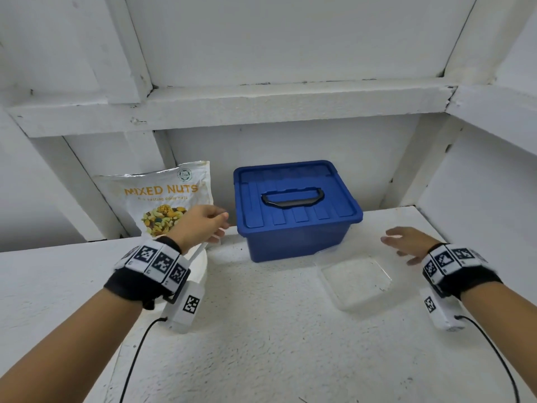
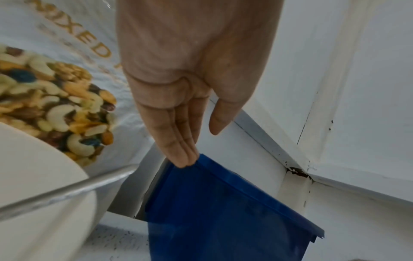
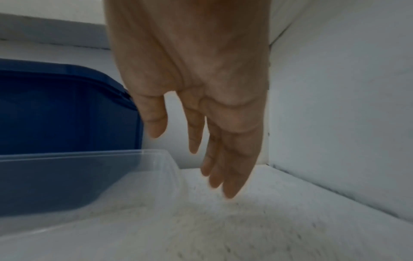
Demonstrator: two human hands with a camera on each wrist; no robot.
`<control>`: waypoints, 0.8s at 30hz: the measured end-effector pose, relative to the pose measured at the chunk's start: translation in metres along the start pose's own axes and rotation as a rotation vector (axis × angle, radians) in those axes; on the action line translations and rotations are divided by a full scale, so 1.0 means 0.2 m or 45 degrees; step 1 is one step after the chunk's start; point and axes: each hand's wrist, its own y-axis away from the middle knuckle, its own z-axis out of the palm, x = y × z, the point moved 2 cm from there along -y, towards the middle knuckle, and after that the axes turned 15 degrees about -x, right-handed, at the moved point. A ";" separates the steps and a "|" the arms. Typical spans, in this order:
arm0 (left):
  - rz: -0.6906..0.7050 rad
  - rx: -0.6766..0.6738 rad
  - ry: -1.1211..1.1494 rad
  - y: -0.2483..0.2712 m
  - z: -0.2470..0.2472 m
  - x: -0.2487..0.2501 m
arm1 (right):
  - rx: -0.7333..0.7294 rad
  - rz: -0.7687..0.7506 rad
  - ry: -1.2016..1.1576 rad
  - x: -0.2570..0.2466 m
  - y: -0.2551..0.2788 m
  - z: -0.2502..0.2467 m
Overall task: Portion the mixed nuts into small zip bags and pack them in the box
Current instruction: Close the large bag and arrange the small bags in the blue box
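A blue box (image 1: pixel 296 228) with its lid on and a black handle stands at the back middle of the white table. A "MIXED NUTS" bag (image 1: pixel 162 199) leans on the wall to its left. My left hand (image 1: pixel 220 226) reaches between bag and box with straight fingers, holding nothing. In the left wrist view its fingertips (image 2: pixel 185 159) lie at the corner of the blue box (image 2: pixel 223 211); contact is unclear. My right hand (image 1: pixel 395 242) hovers open to the right of the box, above the table. No small zip bags are distinguishable.
A white bowl (image 1: pixel 199 264) with a metal spoon handle (image 2: pixel 67 192) sits under my left wrist. A clear plastic container (image 1: pixel 357 277) lies in front of the box's right corner, left of my right hand (image 3: pixel 192 155). White walls close in behind and at both sides.
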 end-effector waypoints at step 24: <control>0.006 0.444 -0.085 0.48 -0.28 -0.45 | 0.049 -0.156 0.218 -0.33 0.31 0.42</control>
